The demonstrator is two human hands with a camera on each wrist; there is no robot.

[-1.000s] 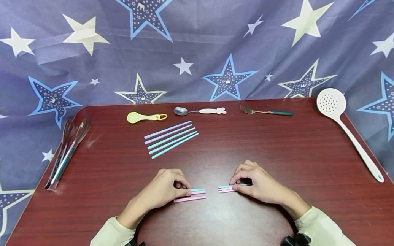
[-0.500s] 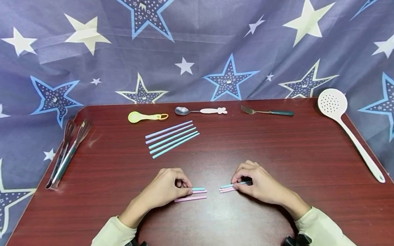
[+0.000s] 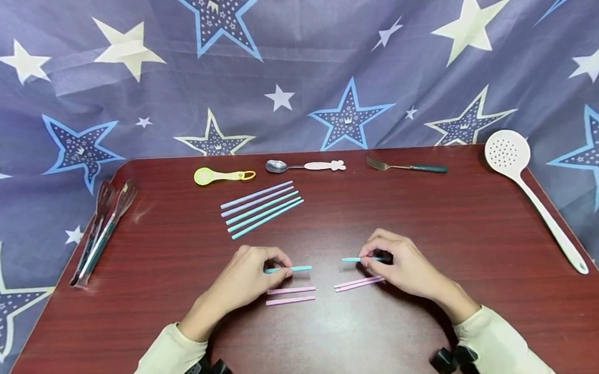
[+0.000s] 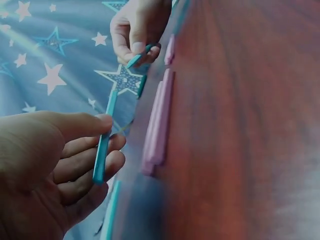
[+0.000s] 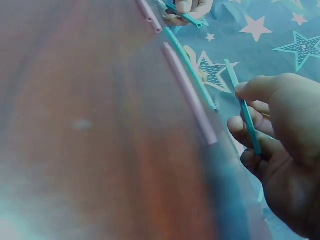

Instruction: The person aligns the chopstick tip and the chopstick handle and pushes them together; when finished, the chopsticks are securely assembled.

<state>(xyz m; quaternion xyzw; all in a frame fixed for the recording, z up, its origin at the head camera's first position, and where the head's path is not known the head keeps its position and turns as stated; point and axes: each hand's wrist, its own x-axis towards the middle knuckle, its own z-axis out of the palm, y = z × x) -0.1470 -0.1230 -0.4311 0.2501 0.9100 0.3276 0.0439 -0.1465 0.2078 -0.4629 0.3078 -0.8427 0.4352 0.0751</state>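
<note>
My left hand [image 3: 255,271] pinches a short teal straw [image 4: 105,140] between thumb and fingers, lifted off the table in the left wrist view. Across from it, my right hand [image 3: 398,261] pinches another short teal straw [image 5: 244,110], also raised. The two straws point toward each other with a gap between them. Two short pink straws [image 3: 292,299] lie just in front of the left hand, slightly apart. Below the right hand rest more short pink straws [image 3: 357,284], side by side and touching, their right ends partly under the fingers.
Several long purple and teal straws [image 3: 262,210] lie fanned behind the left hand. Along the back edge are a yellow measuring spoon [image 3: 223,175], a pink-handled spoon [image 3: 305,166] and a fork [image 3: 407,166]. A white skimmer [image 3: 535,199] lies right; wrapped utensils [image 3: 101,232] lie left.
Both hands have risen and moved away from the pink straws toward the back, each taking a teal straw along. The pink straws stay on the table.
</note>
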